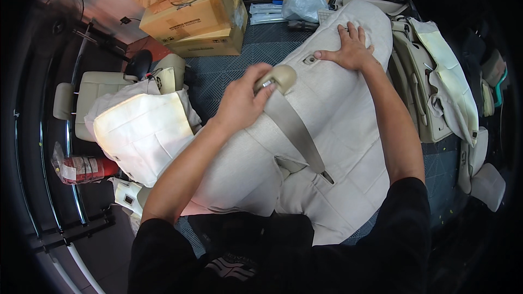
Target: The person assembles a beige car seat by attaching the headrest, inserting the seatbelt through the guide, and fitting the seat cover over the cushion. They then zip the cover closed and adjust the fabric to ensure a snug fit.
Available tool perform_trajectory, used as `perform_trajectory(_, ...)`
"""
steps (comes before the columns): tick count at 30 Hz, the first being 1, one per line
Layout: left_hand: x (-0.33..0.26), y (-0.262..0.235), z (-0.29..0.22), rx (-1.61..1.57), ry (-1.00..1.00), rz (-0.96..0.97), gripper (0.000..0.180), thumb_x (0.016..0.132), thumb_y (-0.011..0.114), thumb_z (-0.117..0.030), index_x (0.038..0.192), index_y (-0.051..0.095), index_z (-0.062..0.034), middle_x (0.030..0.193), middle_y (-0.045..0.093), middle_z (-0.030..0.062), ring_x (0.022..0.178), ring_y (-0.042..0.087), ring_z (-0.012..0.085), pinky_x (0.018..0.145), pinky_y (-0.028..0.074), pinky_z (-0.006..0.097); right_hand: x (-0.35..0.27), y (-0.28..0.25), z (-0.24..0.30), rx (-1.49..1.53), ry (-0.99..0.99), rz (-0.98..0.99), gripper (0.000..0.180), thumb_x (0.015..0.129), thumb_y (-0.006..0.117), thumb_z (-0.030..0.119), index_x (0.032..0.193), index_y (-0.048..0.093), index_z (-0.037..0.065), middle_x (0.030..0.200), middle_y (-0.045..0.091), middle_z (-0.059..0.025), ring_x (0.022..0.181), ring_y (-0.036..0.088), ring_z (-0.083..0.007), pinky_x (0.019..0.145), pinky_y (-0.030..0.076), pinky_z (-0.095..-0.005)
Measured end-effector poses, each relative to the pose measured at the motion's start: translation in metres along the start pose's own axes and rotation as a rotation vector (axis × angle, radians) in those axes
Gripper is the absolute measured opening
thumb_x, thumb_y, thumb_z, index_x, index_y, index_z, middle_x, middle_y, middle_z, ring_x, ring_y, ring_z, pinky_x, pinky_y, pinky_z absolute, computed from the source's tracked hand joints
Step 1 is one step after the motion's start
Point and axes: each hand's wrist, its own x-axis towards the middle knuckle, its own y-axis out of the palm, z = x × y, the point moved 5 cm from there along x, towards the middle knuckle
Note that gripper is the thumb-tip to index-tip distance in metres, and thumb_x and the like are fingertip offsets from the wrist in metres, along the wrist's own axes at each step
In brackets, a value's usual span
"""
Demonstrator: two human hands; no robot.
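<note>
A car rear seat [239,169] covered in light beige fabric lies across the middle, its backrest running from lower left to upper right. My left hand [242,98] is closed round a beige plastic seat-belt guide [284,78] at the top edge of the backrest. From this guide a grey-beige belt strap [297,130] runs down over the fabric to a dark tip near the seat fold. My right hand [351,49] rests with spread fingers on the far right end of the backrest. Beside its thumb is a small slotted fitting [310,60] set in the fabric.
Cardboard boxes [190,22] stack at the far left, and a plastic bag [304,4] lies at the back. Left are a beige seat [101,95], cream covers [144,136] and a red fire extinguisher [90,169]. More seat parts [414,81] stand on the right.
</note>
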Motion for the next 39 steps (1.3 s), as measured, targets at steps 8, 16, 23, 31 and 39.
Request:
perform_trajectory(8,0.001,0.0,-0.001,0.224,-0.02,0.03,0.054,0.088,0.072,-0.019,0.139,0.055,-0.0074,0.124,0.066,0.0196,0.107,0.069,0.031,0.091,0.054,0.038,0.001,0.001,-0.004,0.041,-0.017,-0.041,0.14,0.052,0.067,0.092,0.157,0.029,0.007,0.165,0.014,-0.0206,0.154,0.002,-0.041,0.113,0.012,-0.0738)
perform_trajectory(16,-0.021,-0.007,0.007,0.18,0.059,0.156,0.085,0.078,0.084,-0.02,0.151,0.042,-0.0112,0.145,0.05,0.0154,0.124,0.056,0.031,0.104,0.047,0.037,0.001,0.001,-0.003,0.027,-0.008,-0.022,0.139,0.053,0.07,0.089,0.157,0.029,0.007,0.165,0.014,-0.0207,0.153,0.002,-0.0417,0.114,0.01,-0.0733)
perform_trajectory(23,-0.01,-0.026,0.005,0.19,0.303,0.139,0.079,0.074,0.084,-0.014,0.144,0.05,-0.005,0.131,0.06,0.0169,0.122,0.059,0.03,0.103,0.048,0.037,0.004,0.005,-0.005,0.029,0.007,0.002,0.142,0.05,0.066,0.094,0.158,0.026,0.011,0.167,0.01,-0.0177,0.154,-0.001,-0.0389,0.113,0.012,-0.0749)
perform_trajectory(31,-0.032,-0.007,0.029,-0.097,0.025,-0.116,0.075,0.07,0.081,-0.022,0.136,0.056,0.0026,0.126,0.063,0.0225,0.115,0.063,0.0334,0.101,0.049,0.037,-0.058,-0.038,0.046,0.073,-0.125,-0.399,0.084,0.08,0.078,0.044,0.146,0.047,0.003,0.154,0.037,-0.0211,0.142,0.032,-0.0421,0.111,0.031,-0.063)
perform_trajectory(39,-0.032,-0.012,0.029,-0.153,0.142,-0.136,0.068,0.07,0.078,-0.02,0.133,0.06,0.0004,0.124,0.066,0.0211,0.114,0.064,0.035,0.1,0.05,0.038,-0.128,-0.053,0.164,0.346,-0.829,-0.146,0.017,0.082,0.071,0.007,0.098,0.071,0.001,0.094,0.066,-0.0134,0.095,0.06,-0.0331,0.091,0.048,-0.042)
